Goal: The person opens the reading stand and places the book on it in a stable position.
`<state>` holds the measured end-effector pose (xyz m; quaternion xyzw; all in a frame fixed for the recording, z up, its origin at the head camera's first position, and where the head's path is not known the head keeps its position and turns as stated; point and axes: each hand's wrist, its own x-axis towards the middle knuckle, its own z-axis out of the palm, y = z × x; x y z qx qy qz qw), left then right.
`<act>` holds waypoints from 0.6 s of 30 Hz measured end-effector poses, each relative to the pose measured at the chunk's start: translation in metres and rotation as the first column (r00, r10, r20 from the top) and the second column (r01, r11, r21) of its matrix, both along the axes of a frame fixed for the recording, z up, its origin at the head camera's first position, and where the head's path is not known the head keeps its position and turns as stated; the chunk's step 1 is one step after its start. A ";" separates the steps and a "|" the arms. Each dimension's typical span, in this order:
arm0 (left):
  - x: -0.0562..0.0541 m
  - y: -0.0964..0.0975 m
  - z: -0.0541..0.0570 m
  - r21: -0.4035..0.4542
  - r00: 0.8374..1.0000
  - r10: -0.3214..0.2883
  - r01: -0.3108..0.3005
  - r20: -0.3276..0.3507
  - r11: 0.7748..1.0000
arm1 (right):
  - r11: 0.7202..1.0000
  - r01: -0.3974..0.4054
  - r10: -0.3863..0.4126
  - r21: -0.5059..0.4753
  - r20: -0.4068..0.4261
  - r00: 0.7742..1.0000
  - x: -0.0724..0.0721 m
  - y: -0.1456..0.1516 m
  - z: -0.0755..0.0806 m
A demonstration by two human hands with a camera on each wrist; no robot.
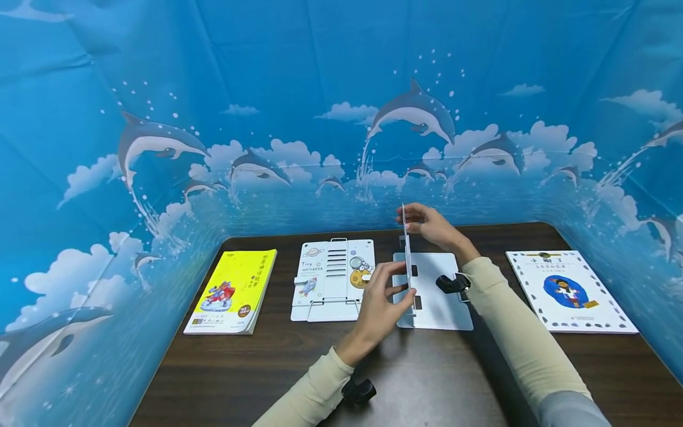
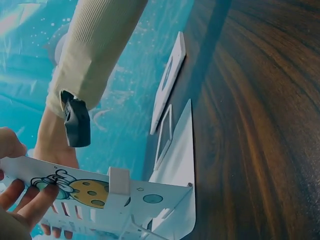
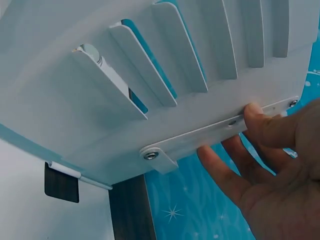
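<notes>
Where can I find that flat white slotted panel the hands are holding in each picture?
Head: right of centre, the flat white slotted panel stands nearly edge-on, held by the left hand and right hand.
Left wrist: at lower left, the panel shows its side with a printed yellow moon.
Right wrist: the panel fills much of the upper picture, plain side showing.
Shared landmark: the blue sea-printed backdrop, visible in all three.

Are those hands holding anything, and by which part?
Yes: a white stand's raised panel. The left hand grips its near edge; the right hand pinches its far edge, at a thin strip.
</notes>
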<state>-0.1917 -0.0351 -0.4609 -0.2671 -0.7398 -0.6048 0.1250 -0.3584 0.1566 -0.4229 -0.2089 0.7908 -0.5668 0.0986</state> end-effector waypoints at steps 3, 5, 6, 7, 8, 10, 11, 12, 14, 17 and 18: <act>-0.002 -0.001 0.000 -0.009 1.000 0.026 -0.026 -0.018 1.000 | 0.998 0.058 -0.057 0.010 -0.021 0.998 0.001 0.004 -0.002; -0.005 -0.002 0.000 -0.032 0.996 0.070 -0.072 -0.048 0.997 | 0.995 0.098 -0.097 0.020 -0.026 0.995 0.000 0.009 -0.002; -0.006 -0.002 0.000 -0.048 0.994 0.093 -0.096 -0.064 0.994 | 0.993 0.115 -0.115 0.022 -0.026 0.993 0.000 0.011 -0.002; -0.008 -0.002 0.000 -0.057 0.991 0.108 -0.113 -0.077 0.992 | 0.991 0.132 -0.131 0.025 -0.026 0.991 0.000 0.014 -0.001; -0.009 -0.003 0.000 -0.070 0.988 0.125 -0.132 -0.088 0.989 | 0.988 0.152 -0.151 0.028 -0.026 0.988 0.000 0.018 -0.001; -0.013 -0.003 -0.001 -0.091 0.982 0.151 -0.162 -0.117 0.983 | 0.979 0.196 -0.195 0.046 -0.032 0.980 0.000 0.025 -0.002; -0.015 -0.004 -0.001 -0.099 0.979 0.158 -0.171 -0.125 0.980 | 0.974 0.220 -0.218 0.058 -0.039 0.975 0.000 0.028 -0.003; -0.017 -0.004 -0.001 -0.101 0.978 0.163 -0.177 -0.131 0.979 | 0.967 0.244 -0.241 0.071 -0.046 0.969 0.000 0.032 -0.003; -0.022 -0.006 0.000 -0.111 0.971 0.186 -0.203 -0.148 0.973 | 0.950 0.294 -0.288 0.102 -0.065 0.955 0.001 0.039 -0.004; -0.032 -0.009 -0.001 -0.118 0.961 0.223 -0.244 -0.165 0.963 | 0.924 0.361 -0.352 0.126 -0.087 0.932 0.002 0.048 -0.006; -0.035 -0.010 0.000 -0.120 0.958 0.235 -0.256 -0.164 0.959 | 0.916 0.381 -0.372 0.126 -0.091 0.924 0.003 0.051 -0.007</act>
